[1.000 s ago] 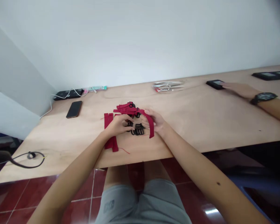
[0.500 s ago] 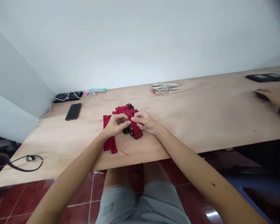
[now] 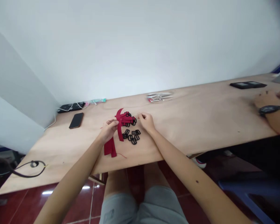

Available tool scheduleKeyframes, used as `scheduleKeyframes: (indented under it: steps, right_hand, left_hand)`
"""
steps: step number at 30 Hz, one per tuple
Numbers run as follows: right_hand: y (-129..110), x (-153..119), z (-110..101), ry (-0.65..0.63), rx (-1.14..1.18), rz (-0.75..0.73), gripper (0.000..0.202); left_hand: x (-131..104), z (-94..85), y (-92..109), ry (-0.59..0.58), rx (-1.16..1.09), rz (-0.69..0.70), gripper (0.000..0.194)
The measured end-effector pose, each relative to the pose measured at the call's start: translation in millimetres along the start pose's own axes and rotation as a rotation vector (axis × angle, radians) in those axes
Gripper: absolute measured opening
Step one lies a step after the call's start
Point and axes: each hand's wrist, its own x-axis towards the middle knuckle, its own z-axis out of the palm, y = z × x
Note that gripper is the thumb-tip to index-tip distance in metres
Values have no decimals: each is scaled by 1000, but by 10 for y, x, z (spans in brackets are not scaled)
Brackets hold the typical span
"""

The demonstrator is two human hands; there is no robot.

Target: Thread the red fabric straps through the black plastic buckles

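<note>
Head view: near the front edge of the wooden table [image 3: 189,127], red strips [image 3: 110,148] are lying left of loose black buckles [image 3: 133,137]. Beside the buckles, a red strap [image 3: 120,130] is being pinched between the closed thumb and fingers of the left hand [image 3: 109,129]. The right hand [image 3: 147,122] is being held with its fingers curled; whether anything is being gripped cannot be told. Between the hands, buckled red straps [image 3: 128,119] are lying bunched. Farther off, a phone [image 3: 76,120] is resting at left, and thin packets [image 3: 159,97] are lying near the wall [image 3: 130,46]
</note>
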Motion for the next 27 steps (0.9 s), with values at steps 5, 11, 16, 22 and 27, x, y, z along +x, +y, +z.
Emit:
scheduleKeyframes:
  steps: [5,11,16,22,27]
  right_hand:
    - [139,42,71,-188,-163,-177,25]
    - [251,115,131,-187,-133,-78,44]
    - [250,180,55,-329,-39,1,47]
    - [182,145,11,-352,-105,-144,33]
    - [162,127,-29,-375,-93,-146,32]
  left_hand:
    - [-122,-230,206,183,103,-74,38]
    - [-453,-514,112,217,631,39,66]
    - [-534,-535,91,139,1247,291,40]
    - [-178,-270,181,-40,1348,416,24]
    - [152,-27,36,-188,1403,414,31]
